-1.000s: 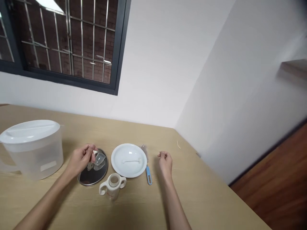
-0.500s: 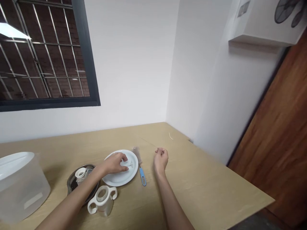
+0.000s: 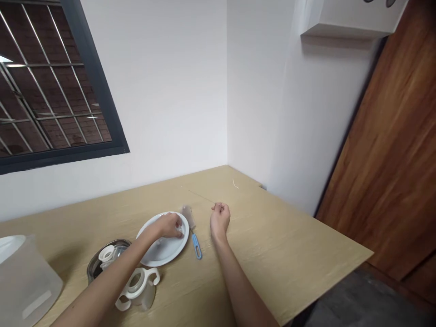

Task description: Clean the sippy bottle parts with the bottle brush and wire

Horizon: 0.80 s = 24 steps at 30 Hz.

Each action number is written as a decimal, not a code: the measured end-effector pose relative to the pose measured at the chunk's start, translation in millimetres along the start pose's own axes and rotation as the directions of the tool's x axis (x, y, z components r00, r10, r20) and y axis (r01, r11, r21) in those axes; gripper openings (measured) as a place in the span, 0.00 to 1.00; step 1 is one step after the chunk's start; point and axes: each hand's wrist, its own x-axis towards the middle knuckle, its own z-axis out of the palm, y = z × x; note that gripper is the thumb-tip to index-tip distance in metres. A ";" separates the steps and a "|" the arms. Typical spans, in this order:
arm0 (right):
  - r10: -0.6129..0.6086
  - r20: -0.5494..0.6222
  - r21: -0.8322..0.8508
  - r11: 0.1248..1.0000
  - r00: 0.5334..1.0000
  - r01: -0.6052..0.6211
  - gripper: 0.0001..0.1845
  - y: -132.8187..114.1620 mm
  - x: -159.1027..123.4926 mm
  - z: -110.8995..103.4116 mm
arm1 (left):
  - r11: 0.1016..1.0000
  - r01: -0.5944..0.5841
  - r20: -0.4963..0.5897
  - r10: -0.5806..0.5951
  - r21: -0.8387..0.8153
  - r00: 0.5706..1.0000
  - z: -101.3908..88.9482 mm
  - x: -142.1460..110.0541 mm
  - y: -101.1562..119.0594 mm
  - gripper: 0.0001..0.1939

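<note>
My left hand [image 3: 169,225] is over the right part of a white plate [image 3: 146,255], its fingers pinched on a small clear-whitish piece [image 3: 180,230] whose kind I cannot make out. In its closed fingers, my right hand [image 3: 220,221] holds a very thin rod [image 3: 201,197] that points up and to the left above the table. Between the hands lies a flat tool with a blue handle [image 3: 196,246] and a greyish head beside the plate. A two-handled baby bottle part [image 3: 141,290], clear with white handles, stands near my left forearm.
Behind my left forearm is a dark metal bowl [image 3: 91,268] holding a clear piece with a white ring [image 3: 106,253]. A large translucent tub [image 3: 30,281] is at the left. A thin white strip [image 3: 235,184] lies near the table's back corner.
My left fingers have closed on the small piece on the plate. My right hand still holds the thin rod. The view has turned to the right, shifting everything leftward.
</note>
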 end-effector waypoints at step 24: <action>-0.219 0.126 0.200 0.961 0.968 0.191 0.30 -64.0 -32.6 9.6 | 0.881 -0.125 -0.812 -0.354 -0.456 0.465 -15.2 -170.7 -84.8 0.19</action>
